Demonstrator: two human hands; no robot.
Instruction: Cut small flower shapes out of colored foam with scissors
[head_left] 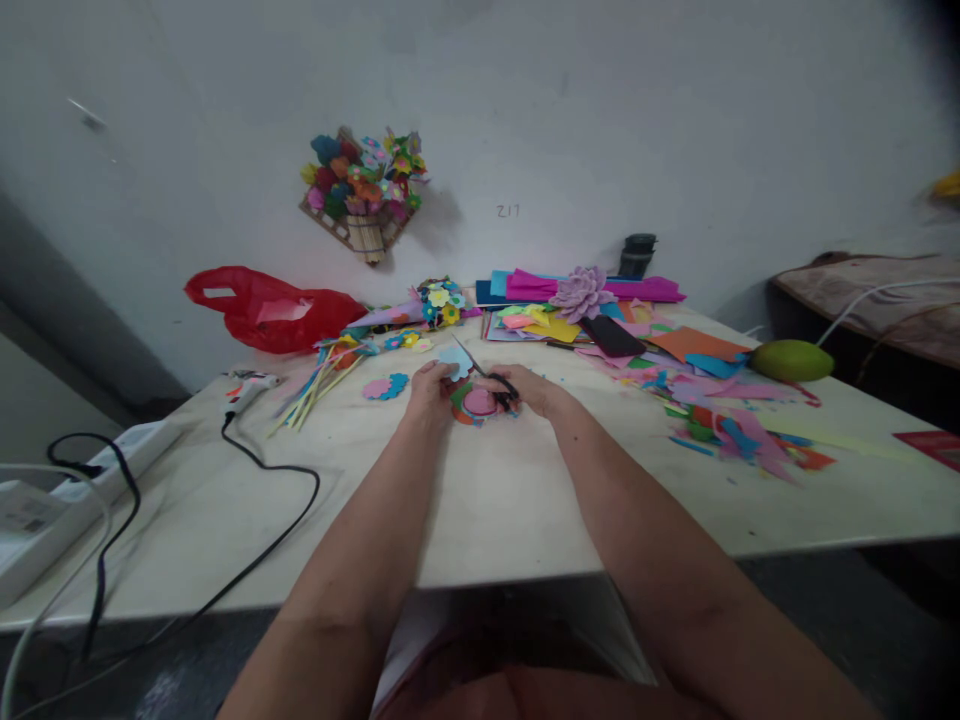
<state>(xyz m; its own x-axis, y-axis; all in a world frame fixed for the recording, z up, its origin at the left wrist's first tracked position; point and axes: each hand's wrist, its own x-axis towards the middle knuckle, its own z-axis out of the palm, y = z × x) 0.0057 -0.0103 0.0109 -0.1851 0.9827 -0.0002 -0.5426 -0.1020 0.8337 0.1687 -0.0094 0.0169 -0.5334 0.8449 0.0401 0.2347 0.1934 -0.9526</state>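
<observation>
Near the middle of the white table, my left hand point(432, 388) pinches a light blue scalloped paper piece point(457, 360). My right hand point(517, 387) grips black-handled scissors point(501, 386), whose blades point up and left beside the blue piece's right edge. Below and between the hands lie round paper pieces point(478, 403) in pink, green and orange, partly covered by my fingers. Pink and blue scalloped flower shapes point(385, 387) lie on the table left of my left hand.
A glue gun point(247, 393) with a black cord and a power strip point(112, 470) are at the left. Behind it sits a red bag point(285, 320). Paper scraps point(742, 430), a phone point(613, 337) and a green fruit point(792, 360) lie to the right.
</observation>
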